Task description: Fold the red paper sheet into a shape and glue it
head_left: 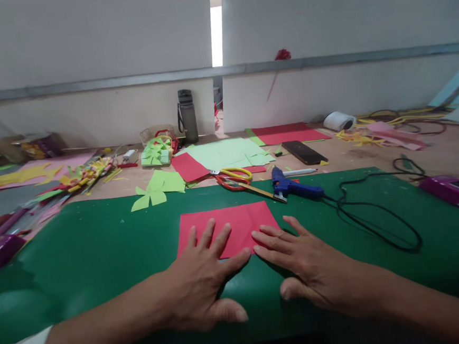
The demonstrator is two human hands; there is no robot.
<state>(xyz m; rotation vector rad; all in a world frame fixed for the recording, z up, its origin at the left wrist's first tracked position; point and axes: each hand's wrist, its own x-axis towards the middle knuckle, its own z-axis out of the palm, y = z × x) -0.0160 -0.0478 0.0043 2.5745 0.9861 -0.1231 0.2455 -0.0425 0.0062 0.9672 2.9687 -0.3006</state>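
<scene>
A red sheet of paper (pixel 237 219) lies on the green mat (pixel 100 246) in front of me, with a crease near its right side. My left hand (pixel 209 269) rests on its left and lower part, fingers spread. On the lower right part lie the fingertips of my right hand (pixel 299 251), its thumb held apart. Just beyond the sheet are a blue glue gun (pixel 296 185), scissors (pixel 235 177) with red and yellow handles, and a thin wooden stick (pixel 263 191).
Green paper cut-outs (pixel 152 196), pale green sheets (pixel 224 154), a phone (pixel 304 152) and a bottle (pixel 187 117) stand or lie farther back. A black cord (pixel 379 213) loops across the right side. Purple power strips (pixel 451 191) sit at both sides.
</scene>
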